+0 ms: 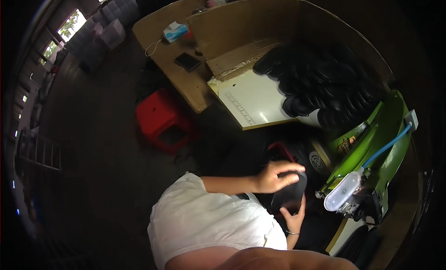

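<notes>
A black shoe sole is held between my two hands, beside a green machine. My left hand is closed on its upper end, with thumb and fingers curved over the edge. Lower down, my right hand, with a bangle at its wrist, grips the bottom end between thumb and fingers. The machine's lamp is lit just right of the sole. Beyond my hands, a heap of similar black soles lies on a white-topped table.
The green machine with a blue cable rises at the right. Cardboard walls fence the table. A red stool stands left; a wooden board carries a dark phone-like slab and a tissue pack.
</notes>
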Demonstrator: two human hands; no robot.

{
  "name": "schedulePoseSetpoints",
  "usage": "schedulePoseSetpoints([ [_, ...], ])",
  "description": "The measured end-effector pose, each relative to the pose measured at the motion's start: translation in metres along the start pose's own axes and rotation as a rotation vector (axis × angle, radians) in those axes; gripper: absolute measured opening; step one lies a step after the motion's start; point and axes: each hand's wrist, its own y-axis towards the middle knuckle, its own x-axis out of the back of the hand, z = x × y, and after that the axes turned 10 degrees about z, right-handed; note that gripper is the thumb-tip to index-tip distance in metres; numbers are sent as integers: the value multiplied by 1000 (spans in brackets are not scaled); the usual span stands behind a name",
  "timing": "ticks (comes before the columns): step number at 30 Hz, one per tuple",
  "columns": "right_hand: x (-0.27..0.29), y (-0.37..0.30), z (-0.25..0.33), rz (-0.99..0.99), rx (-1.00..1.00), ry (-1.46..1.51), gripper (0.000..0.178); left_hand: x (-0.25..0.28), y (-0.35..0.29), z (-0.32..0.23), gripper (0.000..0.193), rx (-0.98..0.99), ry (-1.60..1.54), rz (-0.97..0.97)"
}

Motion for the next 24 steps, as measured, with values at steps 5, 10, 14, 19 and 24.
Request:
schedulePoseSetpoints([
  [5, -9, -32, -36, 78, -295, 175, 37, -66, -14, 3, 23, 209, -285, 370],
  [10, -33, -38, -14, -37, -224, 175, 31, -101, -1, 17, 43, 411, -241, 506],
  [14, -15, -66, -5, -69, -348, 99, 35, -107, -8, 33, 36, 399, -328, 484],
  [19, 44, -107, 5, -125, -287, 329, 35, -117, -15, 43, 38, 359, -322, 489],
  [24, 84, -115, 11, 143, -435, 177, 35, -105, -20, 26, 38, 340, -313, 472],
])
